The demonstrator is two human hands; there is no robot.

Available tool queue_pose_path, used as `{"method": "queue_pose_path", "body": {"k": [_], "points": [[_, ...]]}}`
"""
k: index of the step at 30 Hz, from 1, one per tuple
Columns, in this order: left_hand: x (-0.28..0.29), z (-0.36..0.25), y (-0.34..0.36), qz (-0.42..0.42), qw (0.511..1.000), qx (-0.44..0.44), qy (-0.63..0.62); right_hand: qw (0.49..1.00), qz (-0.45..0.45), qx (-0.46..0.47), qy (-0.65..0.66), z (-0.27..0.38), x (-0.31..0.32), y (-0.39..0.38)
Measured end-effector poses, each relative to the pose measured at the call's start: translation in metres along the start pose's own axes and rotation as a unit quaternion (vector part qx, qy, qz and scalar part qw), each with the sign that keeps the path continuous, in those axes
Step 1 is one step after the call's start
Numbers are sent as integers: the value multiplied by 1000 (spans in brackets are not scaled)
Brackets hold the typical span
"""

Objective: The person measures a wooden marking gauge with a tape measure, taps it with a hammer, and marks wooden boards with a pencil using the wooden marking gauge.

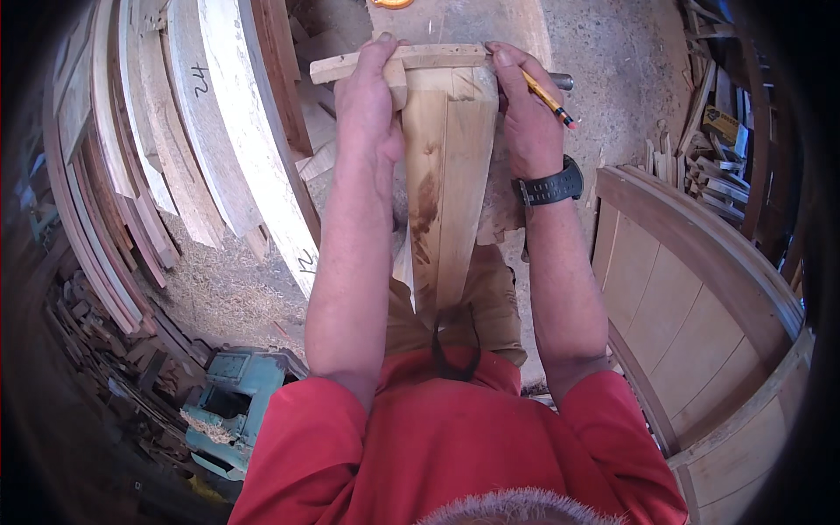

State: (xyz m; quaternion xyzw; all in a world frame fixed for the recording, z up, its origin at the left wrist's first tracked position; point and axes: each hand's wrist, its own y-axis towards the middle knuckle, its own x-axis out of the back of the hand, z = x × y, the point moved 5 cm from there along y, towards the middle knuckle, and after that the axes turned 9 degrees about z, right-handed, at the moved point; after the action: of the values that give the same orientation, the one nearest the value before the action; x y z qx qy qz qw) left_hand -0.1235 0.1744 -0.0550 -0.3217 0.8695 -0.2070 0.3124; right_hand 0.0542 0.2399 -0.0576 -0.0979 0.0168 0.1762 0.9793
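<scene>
A long pale wooden beam [462, 157], darkly stained along one side, points away from my body. Across its far end lies a narrow wooden strip [442, 58], with a short wooden block [396, 85] beneath it at the left. My left hand [365, 101] is closed around the strip and block, thumb on top. At the strip's right end, my right hand [531, 122] holds a yellow pencil [546, 98] slanting between its fingers, red end outward. That hand's fingertips are close to the beam's corner; the pencil's point is hidden.
Long boards [249, 114] stand at the left, some with handwritten marks. A teal machine [241, 398] sits at lower left among offcuts and shavings. Panelled wooden frames [691, 306] lean at the right. A grey metal rod end [563, 80] sticks out beyond my right hand.
</scene>
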Motion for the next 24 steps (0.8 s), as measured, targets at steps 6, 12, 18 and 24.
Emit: {"method": "queue_pose_path", "body": {"k": [6, 12, 18, 24], "points": [[6, -1, 4, -6, 997, 74, -22, 995, -1, -44, 92, -10, -11, 5], [9, 6, 0, -2, 996, 94, -4, 992, -12, -48, 113, -21, -9, 11], [2, 2, -2, -30, 993, 113, -21, 986, 10, -25, 163, -17, -16, 9], [18, 4, 13, -5, 986, 167, -20, 998, 53, -16, -27, -9, -12, 26]]}}
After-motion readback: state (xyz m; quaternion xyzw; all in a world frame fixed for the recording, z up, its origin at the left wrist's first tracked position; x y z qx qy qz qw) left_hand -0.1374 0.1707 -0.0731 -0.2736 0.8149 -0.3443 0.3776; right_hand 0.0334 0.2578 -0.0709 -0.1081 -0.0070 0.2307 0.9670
